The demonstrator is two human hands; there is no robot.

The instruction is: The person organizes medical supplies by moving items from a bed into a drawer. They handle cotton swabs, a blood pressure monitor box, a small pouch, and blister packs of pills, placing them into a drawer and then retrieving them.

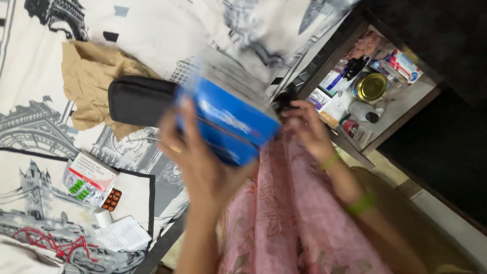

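My left hand (pixel 195 157) grips a blue rectangular box (pixel 228 124), blurred by motion, over my lap in pink patterned cloth (pixel 289 213). There is a ring on one finger of that hand. My right hand (pixel 304 127) is at the box's right end, fingers curled near a small dark thing I cannot make out. Whether it touches the box is unclear. Green bangles sit on my right wrist. A black zip pouch (pixel 139 99) lies on the bed just behind the box.
The bed has a black-and-white printed sheet (pixel 35 127). On it lie a tan cloth (pixel 89 83), a medicine carton (pixel 90 172), blister strips (pixel 111 199) and a folded leaflet (pixel 122 234). An open drawer (pixel 406 109) at right holds a gold-lidded jar (pixel 371 86) and several small items.
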